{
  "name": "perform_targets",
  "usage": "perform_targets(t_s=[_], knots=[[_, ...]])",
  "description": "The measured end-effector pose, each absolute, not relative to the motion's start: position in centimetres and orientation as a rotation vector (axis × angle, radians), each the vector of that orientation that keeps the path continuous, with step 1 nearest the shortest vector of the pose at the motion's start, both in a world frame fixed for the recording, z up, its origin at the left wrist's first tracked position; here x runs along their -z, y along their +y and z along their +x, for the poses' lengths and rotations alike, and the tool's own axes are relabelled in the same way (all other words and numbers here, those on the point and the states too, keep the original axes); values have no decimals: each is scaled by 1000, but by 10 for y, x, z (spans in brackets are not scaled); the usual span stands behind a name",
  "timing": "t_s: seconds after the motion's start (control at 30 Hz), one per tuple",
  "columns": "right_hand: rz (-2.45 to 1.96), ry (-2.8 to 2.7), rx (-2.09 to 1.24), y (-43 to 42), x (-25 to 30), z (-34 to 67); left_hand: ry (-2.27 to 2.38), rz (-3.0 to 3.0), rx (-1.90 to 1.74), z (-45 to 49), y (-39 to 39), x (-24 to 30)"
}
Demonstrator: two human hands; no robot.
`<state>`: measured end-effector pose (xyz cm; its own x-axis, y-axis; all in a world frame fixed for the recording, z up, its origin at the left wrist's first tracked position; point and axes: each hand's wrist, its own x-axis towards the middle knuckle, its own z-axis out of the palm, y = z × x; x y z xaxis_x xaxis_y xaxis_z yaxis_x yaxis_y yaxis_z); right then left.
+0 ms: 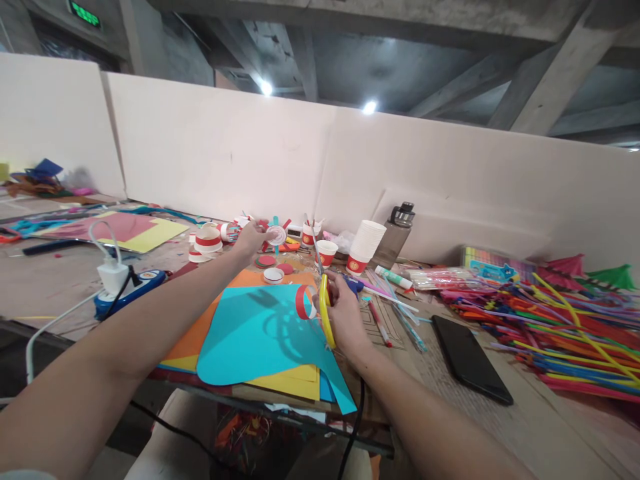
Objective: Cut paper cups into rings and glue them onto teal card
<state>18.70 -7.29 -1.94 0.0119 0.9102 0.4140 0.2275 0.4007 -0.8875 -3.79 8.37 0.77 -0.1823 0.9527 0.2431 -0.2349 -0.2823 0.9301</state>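
Observation:
My left hand (253,239) reaches out over the back of the table. Its fingers pinch a round white paper piece (277,235) with red and turquoise strips sticking out around it. Yellow-handled scissors (326,312) are in my right hand (346,313), their blades pointing up and away. Beside the scissors, a red-and-white paper cup ring (303,302) stands over a turquoise paper sheet (245,333). Just behind the sheet lie a small white paper disc (273,275) and several red and green discs (266,261). My right hand partly hides a blue glue gun (354,284).
Behind stand stacked paper cups (367,243), a single cup (327,253) and a grey bottle (395,240). A black phone (470,357) and many pipe cleaners (560,327) lie right. A blue power strip (125,297) with a white plug (113,275) is left. White boards (220,147) border the back.

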Motion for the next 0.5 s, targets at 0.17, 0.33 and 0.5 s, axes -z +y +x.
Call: perform_targets(t_s=[0.17, 0.33, 0.5], knots=[[-1057, -1499, -728, -72, 21, 188, 950, 1088, -1574, -36, 82, -8], [-1069, -1511, -738, -73, 19, 187, 917, 1020, -1527, -34, 77, -11], [-1073, -1494, -744, -75, 16, 185, 934, 934, -1511, -36, 80, -10]])
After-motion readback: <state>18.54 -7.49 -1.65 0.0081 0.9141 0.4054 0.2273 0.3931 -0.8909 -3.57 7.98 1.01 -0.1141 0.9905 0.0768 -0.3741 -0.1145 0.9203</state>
